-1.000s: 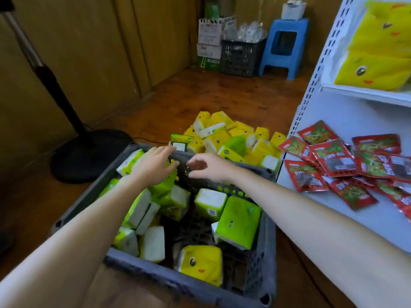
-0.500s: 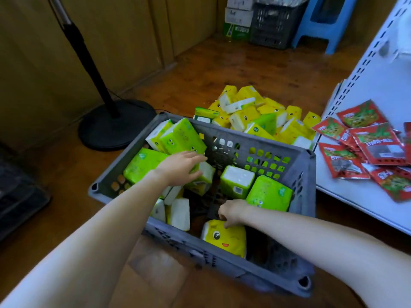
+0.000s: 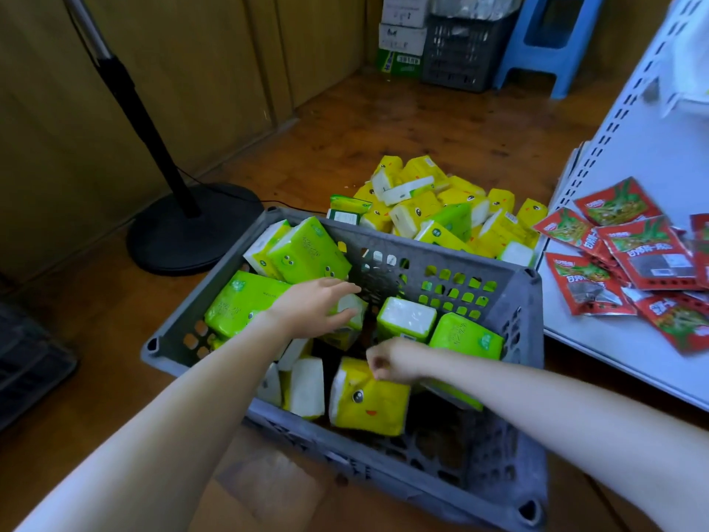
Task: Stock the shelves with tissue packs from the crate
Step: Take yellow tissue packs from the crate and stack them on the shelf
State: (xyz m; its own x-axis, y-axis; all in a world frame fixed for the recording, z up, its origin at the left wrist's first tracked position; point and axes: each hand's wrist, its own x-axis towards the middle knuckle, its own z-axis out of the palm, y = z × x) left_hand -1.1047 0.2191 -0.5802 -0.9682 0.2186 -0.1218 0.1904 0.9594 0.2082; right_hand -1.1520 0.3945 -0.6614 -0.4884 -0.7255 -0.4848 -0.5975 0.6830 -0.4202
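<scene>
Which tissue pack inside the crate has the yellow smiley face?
The yellow pack at the near side of the crate, whose top the right hand pinches. It alone shows a yellow front with an orange mouth; the other fronts in there are green.

One grey crate [image 3: 441, 259]. Inside it: one yellow tissue pack [image 3: 368, 405] and at least six green tissue packs [image 3: 307, 251] — more lie half hidden. Beyond its far wall, a heap of packs [image 3: 441, 209] too jumbled to count. Right of it, at least six red packets [image 3: 648, 251].
</scene>
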